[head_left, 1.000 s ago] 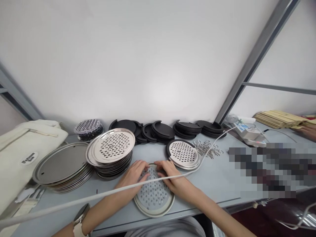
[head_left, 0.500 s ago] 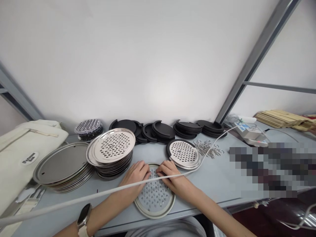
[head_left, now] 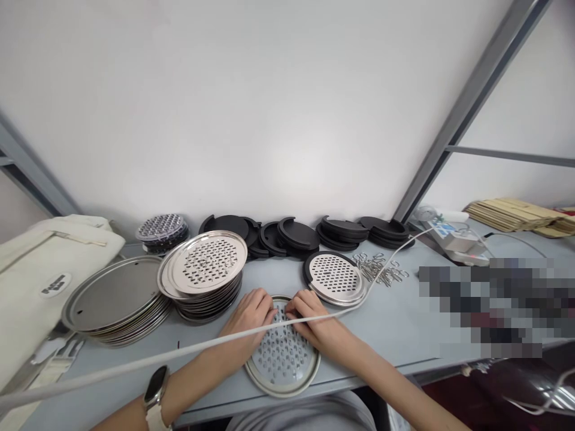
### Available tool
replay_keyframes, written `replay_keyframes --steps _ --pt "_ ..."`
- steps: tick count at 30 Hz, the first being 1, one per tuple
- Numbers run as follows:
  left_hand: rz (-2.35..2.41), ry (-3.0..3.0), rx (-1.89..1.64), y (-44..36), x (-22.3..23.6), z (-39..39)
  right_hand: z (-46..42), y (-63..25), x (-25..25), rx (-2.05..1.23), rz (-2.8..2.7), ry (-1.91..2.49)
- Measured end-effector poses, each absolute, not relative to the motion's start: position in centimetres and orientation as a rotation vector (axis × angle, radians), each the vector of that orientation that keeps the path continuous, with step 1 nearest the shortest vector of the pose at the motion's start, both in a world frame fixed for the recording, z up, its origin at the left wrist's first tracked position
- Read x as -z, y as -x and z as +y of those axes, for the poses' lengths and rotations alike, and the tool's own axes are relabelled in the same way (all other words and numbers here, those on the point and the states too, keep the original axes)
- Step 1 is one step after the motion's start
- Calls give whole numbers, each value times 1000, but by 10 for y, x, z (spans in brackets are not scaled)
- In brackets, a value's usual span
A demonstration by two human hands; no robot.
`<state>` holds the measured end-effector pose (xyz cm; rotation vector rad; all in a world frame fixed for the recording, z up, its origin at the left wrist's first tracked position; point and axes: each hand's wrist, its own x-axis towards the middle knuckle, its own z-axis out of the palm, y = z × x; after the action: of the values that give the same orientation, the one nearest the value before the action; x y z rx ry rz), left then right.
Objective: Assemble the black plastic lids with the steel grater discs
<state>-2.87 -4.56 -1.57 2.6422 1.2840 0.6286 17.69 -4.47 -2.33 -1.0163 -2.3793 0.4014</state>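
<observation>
A round metal grater plate (head_left: 285, 359) lies near the table's front edge, its raised teeth facing up. My left hand (head_left: 252, 314) rests on the plate's upper left, fingers curled over the rim. On the upper right, my right hand (head_left: 309, 314) grips it the same way, fingertips bent in over the teeth. What the fingertips press on is partly hidden. Just beyond my right hand sits another grater disc (head_left: 336, 276) with a black holder around its left side. Left of my hands stands a stack of shiny grater plates (head_left: 211, 263).
Solid grey round plates (head_left: 119, 293) are stacked at the left beside a cream bag (head_left: 56, 263). Black round holders (head_left: 299, 233) line the wall. Small metal hooks (head_left: 380, 269) lie in a pile on the right. A white cable (head_left: 188, 348) crosses before my hands.
Both hands keep to the same plate, with only small finger shifts. My left wrist has turned slightly, showing more of the watch face. The co-worker's hand at the far right has left view.
</observation>
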Motion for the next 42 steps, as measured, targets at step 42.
replay_keyframes --steps 42 --pt "1369 -2568 -785 22 17 -69 -44 -178 24 -403 -2370 957"
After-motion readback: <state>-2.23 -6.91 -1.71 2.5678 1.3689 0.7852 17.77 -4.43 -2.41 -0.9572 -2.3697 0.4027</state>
